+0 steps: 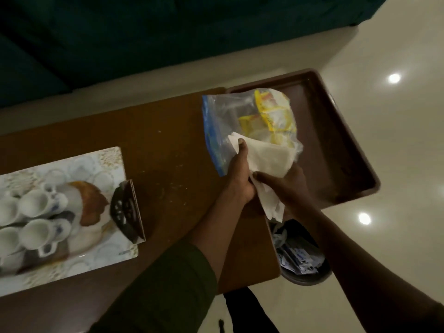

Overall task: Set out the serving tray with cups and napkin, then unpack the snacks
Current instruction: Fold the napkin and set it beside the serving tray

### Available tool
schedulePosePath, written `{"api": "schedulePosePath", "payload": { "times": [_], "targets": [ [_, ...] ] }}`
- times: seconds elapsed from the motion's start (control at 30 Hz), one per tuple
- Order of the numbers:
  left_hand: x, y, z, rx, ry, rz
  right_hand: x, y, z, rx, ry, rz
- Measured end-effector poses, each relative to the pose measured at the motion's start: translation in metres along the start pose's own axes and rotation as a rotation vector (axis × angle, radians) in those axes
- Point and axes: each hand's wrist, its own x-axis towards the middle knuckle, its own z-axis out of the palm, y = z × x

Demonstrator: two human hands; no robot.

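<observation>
at the far left, the white cups (36, 217) sit clustered on a patterned placemat (101, 164), with a small dark stand (127, 210) just beside them; being ceramic, they will be hard, breakable and fairly heavy, best lifted 1 at a time by handle or body. toward the middle of the wooden table (156, 145), the left hand (240, 174) is closed around the edge of the clear zip bag (223, 126) and a fold of the white napkin (266, 159). the bag is thin and slippery, limp under its yellow snack packets (271, 111), so holding near the blue seal seems safest. the right hand (288, 183) pinches the napkin's lower part; it is soft, light and could tear if tugged. further right, the brown serving tray (336, 145) lies bare, overhanging the table end.
</observation>
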Motion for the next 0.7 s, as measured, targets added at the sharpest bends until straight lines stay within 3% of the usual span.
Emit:
{"api": "schedulePosePath", "payload": {
  "times": [0.23,0.43,0.57,0.7],
  "targets": [
    [-0.025,0.054,-0.063,-0.062,0.006,0.110,-0.022,-0.022,0.069,-0.009,-0.130,-0.055],
    [-0.044,0.110,-0.149,0.249,0.029,0.207,-0.046,-0.040,0.140,-0.080,-0.070,-0.138],
    [-0.060,0.138,-0.208,0.342,0.027,0.182,-0.070,-0.043,0.184,-0.151,-0.089,-0.173],
    [-0.066,0.154,-0.244,0.341,0.095,0.271,-0.092,-0.046,0.221,-0.210,-0.110,-0.204]
  ]
}}
